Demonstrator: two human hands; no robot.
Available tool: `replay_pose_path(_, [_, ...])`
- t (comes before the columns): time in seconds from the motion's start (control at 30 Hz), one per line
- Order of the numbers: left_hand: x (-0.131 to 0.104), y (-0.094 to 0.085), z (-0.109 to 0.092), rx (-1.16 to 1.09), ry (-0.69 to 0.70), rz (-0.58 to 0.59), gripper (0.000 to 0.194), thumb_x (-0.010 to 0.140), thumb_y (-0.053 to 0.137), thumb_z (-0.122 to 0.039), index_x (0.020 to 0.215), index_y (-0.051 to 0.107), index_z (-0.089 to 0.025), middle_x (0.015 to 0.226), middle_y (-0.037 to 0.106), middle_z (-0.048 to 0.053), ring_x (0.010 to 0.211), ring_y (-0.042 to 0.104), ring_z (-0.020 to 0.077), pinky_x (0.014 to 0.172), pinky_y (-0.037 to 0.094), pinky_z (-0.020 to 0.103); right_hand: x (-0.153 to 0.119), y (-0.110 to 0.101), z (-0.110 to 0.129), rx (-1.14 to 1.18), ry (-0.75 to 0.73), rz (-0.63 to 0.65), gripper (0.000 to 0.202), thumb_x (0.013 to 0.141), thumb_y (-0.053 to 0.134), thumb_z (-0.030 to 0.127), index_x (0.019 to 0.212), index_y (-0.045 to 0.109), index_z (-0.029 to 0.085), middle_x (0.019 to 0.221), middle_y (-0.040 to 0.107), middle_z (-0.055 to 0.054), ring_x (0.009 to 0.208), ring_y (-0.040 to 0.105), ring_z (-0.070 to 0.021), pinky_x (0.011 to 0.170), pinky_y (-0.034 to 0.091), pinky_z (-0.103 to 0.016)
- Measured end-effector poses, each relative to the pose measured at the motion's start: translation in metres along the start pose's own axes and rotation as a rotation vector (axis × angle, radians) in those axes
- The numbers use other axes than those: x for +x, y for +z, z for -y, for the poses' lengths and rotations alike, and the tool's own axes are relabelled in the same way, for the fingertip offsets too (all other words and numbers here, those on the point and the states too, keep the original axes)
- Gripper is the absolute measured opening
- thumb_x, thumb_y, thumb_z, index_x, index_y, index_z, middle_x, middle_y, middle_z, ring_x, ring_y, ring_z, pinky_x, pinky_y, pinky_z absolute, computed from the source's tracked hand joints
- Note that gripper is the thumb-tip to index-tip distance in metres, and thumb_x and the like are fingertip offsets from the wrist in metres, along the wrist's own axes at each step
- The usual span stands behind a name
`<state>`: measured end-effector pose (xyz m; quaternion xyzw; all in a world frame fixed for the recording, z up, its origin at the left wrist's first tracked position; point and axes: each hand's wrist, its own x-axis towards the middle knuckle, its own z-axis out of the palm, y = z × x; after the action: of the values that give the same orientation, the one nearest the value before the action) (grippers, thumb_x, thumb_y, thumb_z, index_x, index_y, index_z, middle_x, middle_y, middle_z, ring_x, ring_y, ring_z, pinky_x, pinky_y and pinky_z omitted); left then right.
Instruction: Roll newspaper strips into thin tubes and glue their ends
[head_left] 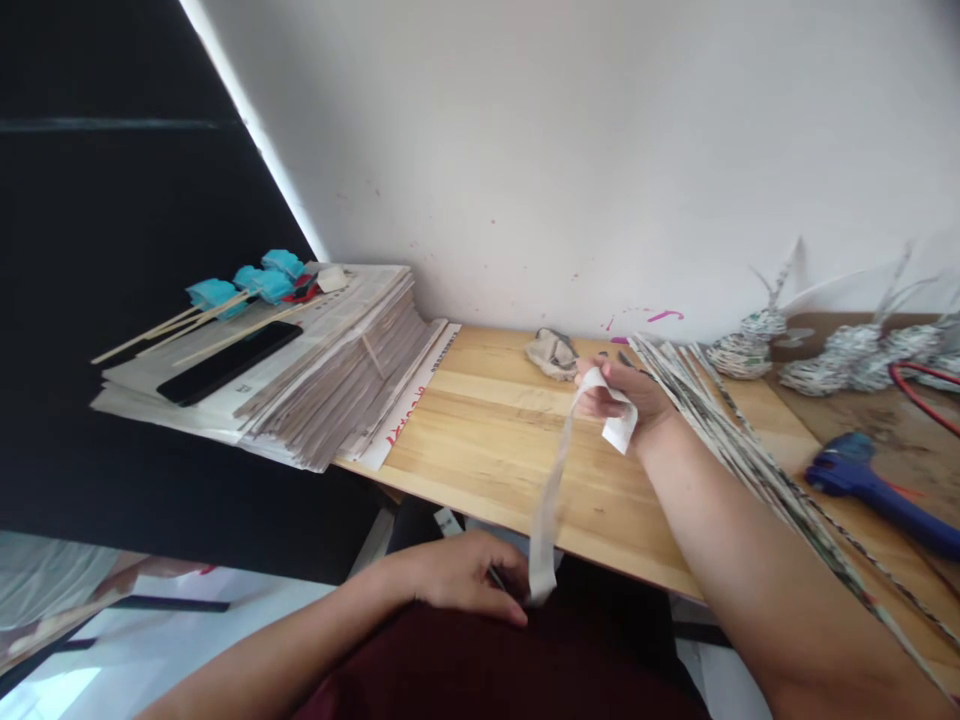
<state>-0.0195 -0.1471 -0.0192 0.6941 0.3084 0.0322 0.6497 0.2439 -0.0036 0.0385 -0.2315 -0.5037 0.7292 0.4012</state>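
Note:
My right hand [626, 388] is raised over the wooden table, its fingers closed on a long pale paper strip [559, 470]. One short end of the strip curls over beside the palm, and the longer part hangs down past the table's front edge. My left hand [476, 575] is in front of the table at my lap, with its fingers curled. A thin dark thing shows between its thumb and fingers, too small to name. The strip's lower end hangs beside those fingertips; I cannot tell whether they touch it.
Left on the table, a newspaper stack [337, 375] bears a black phone [229, 363] and blue flowers on sticks [259, 283]. Behind my right hand lies a crumpled cloth [551, 353]. Rolled paper sticks [739, 465], woven paper pieces [817, 360] and a blue glue gun [874, 490] lie right.

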Motion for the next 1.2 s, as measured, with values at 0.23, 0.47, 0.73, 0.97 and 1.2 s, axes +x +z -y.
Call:
replay_pose_path(0.23, [0.009,-0.012,0.042,0.405,-0.078,-0.228,0.036,0.078,0.068,-0.029,0.114,0.07,-0.023,0.113,0.071,0.008,0.104,0.064,0.0275,0.088,0.047,0.036,0.004,0.005,-0.004,-0.005,-0.021,0.018,0.043,0.062,0.081,0.049,0.064,0.05,0.02,0.047,0.043,0.007,0.037,0.038,-0.0069,0.041,0.023,-0.024])
replay_pose_path(0.47, [-0.025,-0.039,-0.046,0.249,0.015,0.007,0.026,0.089,0.058,-0.04,0.092,0.074,-0.02,0.084,0.073,0.004,0.074,0.065,0.0154,0.067,0.047,0.025,0.01,0.01,-0.018,-0.066,0.224,0.253,0.039,0.066,0.081,0.034,0.093,0.058,0.017,0.059,0.062,0.004,0.04,0.054,-0.0094,0.034,0.035,-0.018])
replay_pose_path(0.73, [0.003,-0.058,-0.048,0.143,0.193,-1.011,0.056,0.071,0.078,-0.035,0.122,0.057,-0.022,0.122,0.061,0.012,0.108,0.06,0.0236,0.071,0.05,0.028,0.011,0.019,-0.019,-0.014,0.173,0.275,0.052,0.072,0.079,0.037,0.114,0.055,0.018,0.053,0.063,0.006,0.039,0.059,-0.0112,0.039,0.044,-0.016])
replay_pose_path(0.97, [0.028,-0.048,-0.051,-0.23,0.249,-0.697,0.071,0.078,0.068,-0.026,0.142,0.036,-0.022,0.128,0.056,0.018,0.109,0.061,0.0274,0.058,0.053,0.024,0.016,0.026,-0.022,0.116,0.206,0.218,0.026,0.079,0.072,0.027,0.101,0.067,0.015,0.089,0.074,-0.007,0.077,0.073,-0.0164,0.063,0.057,-0.022])
replay_pose_path(1.2, [0.053,-0.084,-0.06,-0.035,0.332,-1.003,0.064,0.078,0.062,-0.018,0.139,0.043,-0.021,0.132,0.055,0.016,0.115,0.059,0.0259,0.056,0.05,0.019,0.024,0.018,-0.029,0.18,0.155,0.058,0.042,0.076,0.06,0.008,0.117,0.064,0.017,0.111,0.072,-0.009,0.097,0.071,-0.0175,0.077,0.059,-0.027])
